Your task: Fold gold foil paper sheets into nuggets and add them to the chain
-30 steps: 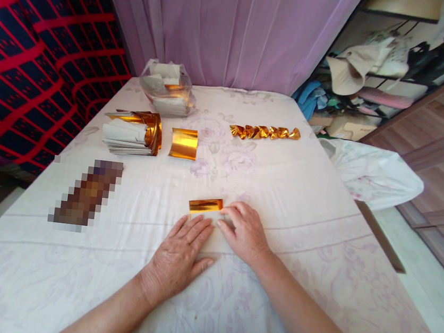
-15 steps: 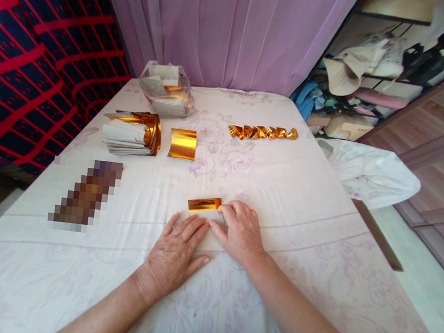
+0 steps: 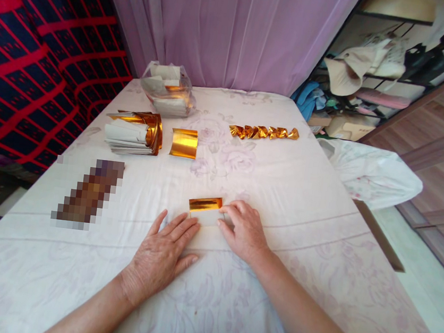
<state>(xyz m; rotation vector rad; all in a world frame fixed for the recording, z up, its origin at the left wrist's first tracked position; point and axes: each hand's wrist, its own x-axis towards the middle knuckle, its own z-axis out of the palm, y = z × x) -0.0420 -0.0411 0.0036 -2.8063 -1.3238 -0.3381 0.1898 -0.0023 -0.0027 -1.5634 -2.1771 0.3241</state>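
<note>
A sheet of gold foil paper (image 3: 205, 203) lies in front of me, its pale side up and a gold strip folded over along the far edge. My left hand (image 3: 168, 248) rests flat with fingers spread, the fingertips at the sheet's near left corner. At the sheet's right edge, my right hand (image 3: 244, 230) has curled fingers, with index finger and thumb touching the paper. Beyond them a single gold sheet (image 3: 184, 143) lies slightly curved. Beside it stands a curled stack of gold foil paper (image 3: 131, 137).
A row of twisted gold foil pieces (image 3: 264, 133) lies at the back right. A clear bag of foil paper (image 3: 168, 91) stands at the back left. A blurred-out item (image 3: 91, 191) is at the left. A white plastic bag (image 3: 377, 173) hangs beyond the table's right edge.
My left hand has drawn back to the left and nearer to me, uncovering more of the sheet. My right thumb has moved right, to the sheet's edge.
</note>
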